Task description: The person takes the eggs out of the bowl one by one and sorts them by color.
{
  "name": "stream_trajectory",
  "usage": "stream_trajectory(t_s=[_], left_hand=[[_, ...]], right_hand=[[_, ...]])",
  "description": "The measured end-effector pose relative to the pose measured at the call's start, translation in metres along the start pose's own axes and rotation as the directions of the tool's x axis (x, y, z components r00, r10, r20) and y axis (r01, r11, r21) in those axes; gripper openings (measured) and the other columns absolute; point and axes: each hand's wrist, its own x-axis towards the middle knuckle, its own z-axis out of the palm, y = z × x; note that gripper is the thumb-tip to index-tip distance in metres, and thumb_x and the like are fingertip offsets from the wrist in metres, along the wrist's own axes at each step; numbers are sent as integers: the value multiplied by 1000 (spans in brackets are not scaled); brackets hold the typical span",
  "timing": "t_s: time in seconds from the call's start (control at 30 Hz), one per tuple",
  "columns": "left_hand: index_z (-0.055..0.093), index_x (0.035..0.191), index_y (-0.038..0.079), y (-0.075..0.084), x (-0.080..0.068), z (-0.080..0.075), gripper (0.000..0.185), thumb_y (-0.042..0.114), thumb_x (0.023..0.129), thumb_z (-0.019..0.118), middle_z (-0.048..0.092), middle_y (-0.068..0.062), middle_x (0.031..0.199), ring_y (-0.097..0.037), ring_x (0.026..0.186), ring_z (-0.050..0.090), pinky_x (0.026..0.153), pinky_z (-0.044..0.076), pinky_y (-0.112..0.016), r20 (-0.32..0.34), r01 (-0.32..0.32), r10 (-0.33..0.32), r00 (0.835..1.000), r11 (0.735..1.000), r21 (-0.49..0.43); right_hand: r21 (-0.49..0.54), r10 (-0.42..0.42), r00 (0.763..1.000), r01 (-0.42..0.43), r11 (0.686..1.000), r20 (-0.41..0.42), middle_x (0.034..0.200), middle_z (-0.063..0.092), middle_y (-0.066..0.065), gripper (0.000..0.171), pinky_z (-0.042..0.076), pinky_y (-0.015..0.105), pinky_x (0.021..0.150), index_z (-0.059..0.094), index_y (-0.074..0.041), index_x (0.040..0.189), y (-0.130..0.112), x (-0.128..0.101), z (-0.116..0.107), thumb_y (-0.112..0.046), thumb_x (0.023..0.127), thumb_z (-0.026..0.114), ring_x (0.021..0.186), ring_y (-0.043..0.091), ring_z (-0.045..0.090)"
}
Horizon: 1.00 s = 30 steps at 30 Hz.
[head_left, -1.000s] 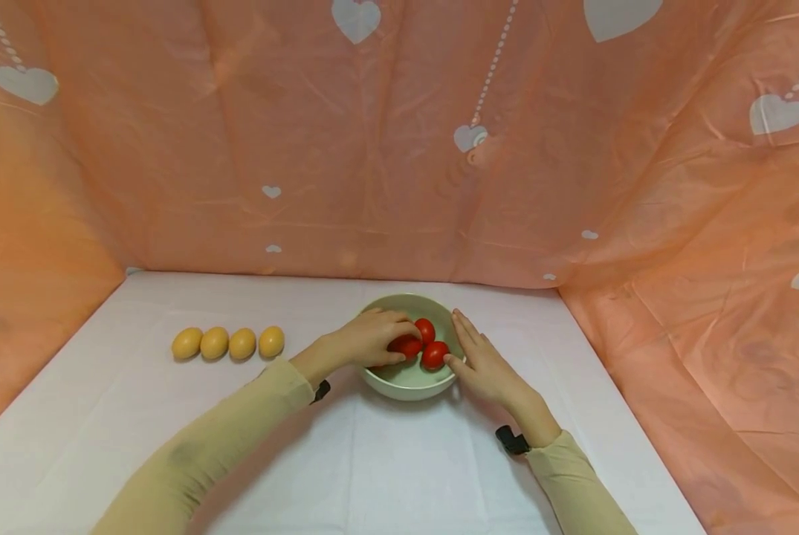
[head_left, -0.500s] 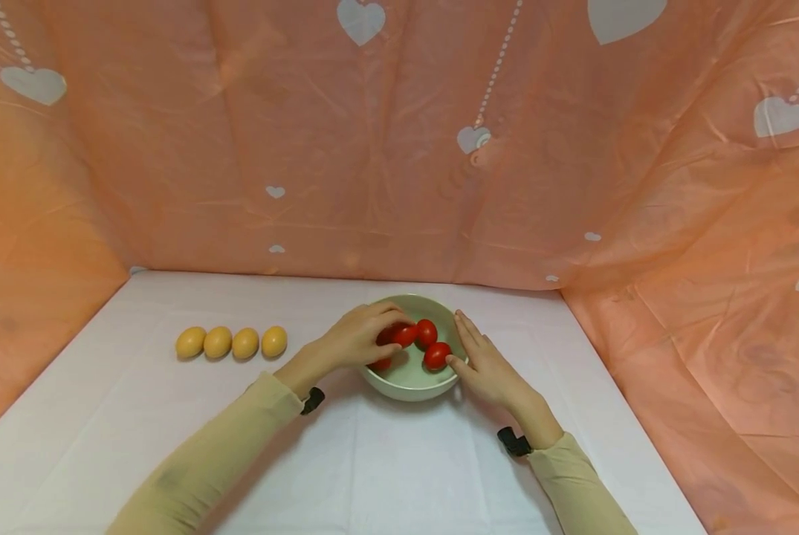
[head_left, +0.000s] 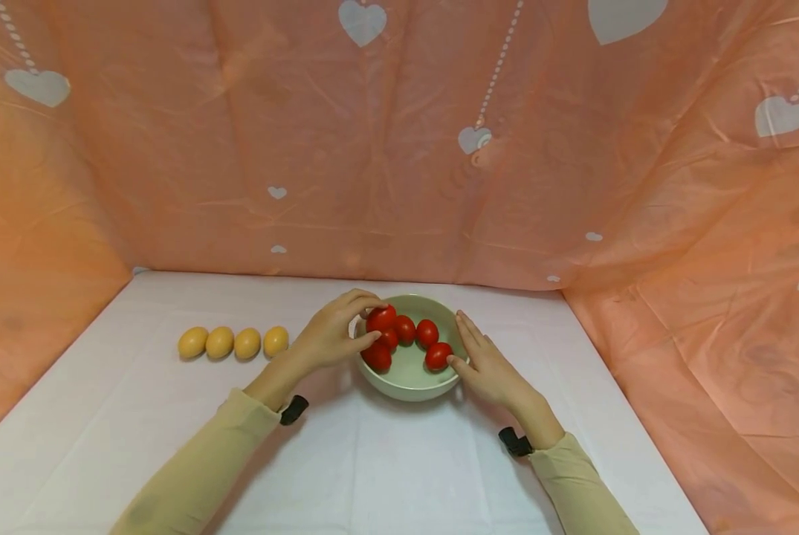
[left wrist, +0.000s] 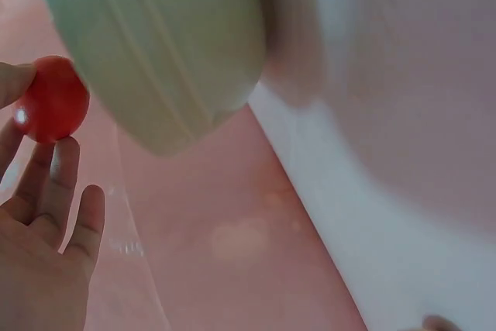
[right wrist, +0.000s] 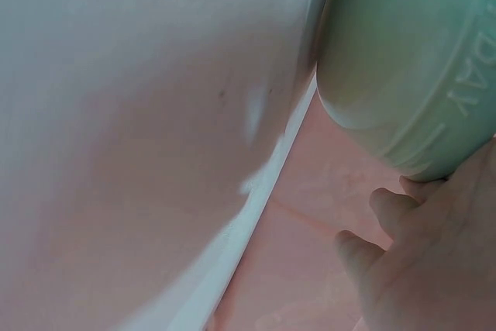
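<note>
A pale green bowl (head_left: 409, 391) stands on the white table with several small red tomatoes in it. At its left rim my left hand (head_left: 335, 327) pinches a tomato (left wrist: 53, 98) between thumb and fingertips; in the left wrist view this tomato shows beside the bowl's upper edge. Other tomatoes (head_left: 427, 333) lie in the bowl, some close beneath the held one. My right hand (head_left: 489, 371) rests against the right side of the bowl, fingers straight along the outside. Its thumb reaches over the rim near another tomato (head_left: 438, 357).
Several yellow egg-shaped fruits (head_left: 220, 342) lie in a row on the white tablecloth (head_left: 406, 475), left of the left hand. Orange curtains (head_left: 372, 171) with pale hearts hang behind the table and along both sides.
My left hand has drawn leftward from the bowl's middle to its left rim, the tomato in its fingers, uncovering more tomatoes. The right hand stays at the right rim.
</note>
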Motion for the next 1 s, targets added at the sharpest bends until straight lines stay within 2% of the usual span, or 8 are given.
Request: stream_trajectory(t_s=[0.1,0.2,0.33,0.57,0.7,0.87,1.0], left_hand=[[66,132,11,0,-6,-7,46,10,89,82,63,-5,133,-21,104,63,87,56,-42,-32,19,-19,999,1000,-22],[66,132,12,-1,-12,-14,47,11,89,83,63,-4,133,-20,104,62,91,55,-40,-58,32,-33,998,999,-19],[66,130,10,-2,-23,-23,46,11,88,84,63,-5,131,-21,103,62,91,54,-41,-82,29,-27,996,999,21],[65,129,9,-6,-43,-42,46,12,87,84,63,-5,130,-20,99,63,85,56,-41,-109,33,-22,994,994,107],[66,129,9,-9,-55,-55,46,12,87,84,63,-3,129,-19,99,63,80,56,-39,-116,43,-25,993,988,149],[66,127,9,-13,-71,-71,45,10,86,85,65,-3,127,-19,98,65,81,57,-42,-112,71,-50,992,979,191],[65,127,10,-14,-84,-85,45,11,86,84,63,-2,128,-19,98,65,73,56,-35,-99,105,-85,991,972,212]], right_hand=[[1,0,1000,0,1000,0,174,10,14,79,18,64,123,13,-1,165,0,0,0,-34,107,54,159,36,15],[-2,-10,1000,10,1000,-7,173,11,16,79,19,65,122,14,0,165,1,1,1,-33,107,54,158,37,16],[-1,-7,1000,7,1000,-3,173,11,15,79,18,65,122,13,0,165,1,1,1,-34,107,54,158,36,16],[4,-6,1000,6,1000,-1,173,11,15,79,18,66,122,13,0,165,0,0,0,-34,107,55,158,36,16],[4,-5,1000,5,1000,-1,173,11,15,78,18,66,122,13,0,165,0,-1,-1,-34,107,54,158,36,16],[4,-8,1000,8,1000,-3,173,12,16,79,18,66,122,15,1,164,0,-1,-1,-33,107,56,158,37,17],[6,-5,1000,5,1000,1,173,11,14,79,17,65,123,14,0,165,0,0,0,-33,107,55,158,35,16]])
